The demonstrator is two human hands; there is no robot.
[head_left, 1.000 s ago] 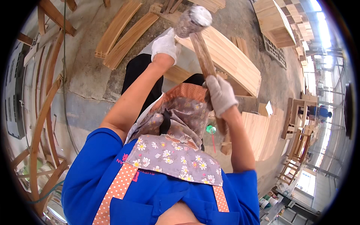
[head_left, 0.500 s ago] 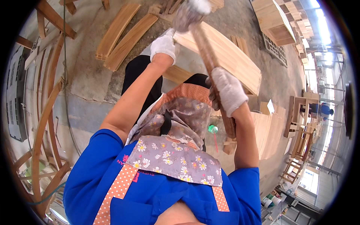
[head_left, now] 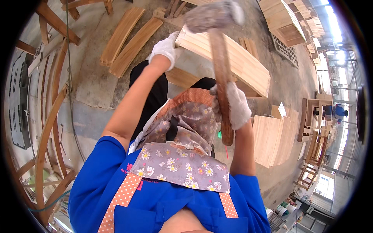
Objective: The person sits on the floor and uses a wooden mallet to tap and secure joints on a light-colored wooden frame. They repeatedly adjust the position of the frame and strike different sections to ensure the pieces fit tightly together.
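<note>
Wooden-handled hammer (head_left: 219,50) (its head blurred) looks mottled grey-brown.

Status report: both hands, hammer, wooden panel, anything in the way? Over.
Right hand gripping hammer. Left hand at left end of wooden panel, grip unclear. Hammer head blurred; handle blocks part of panel from view.
</note>
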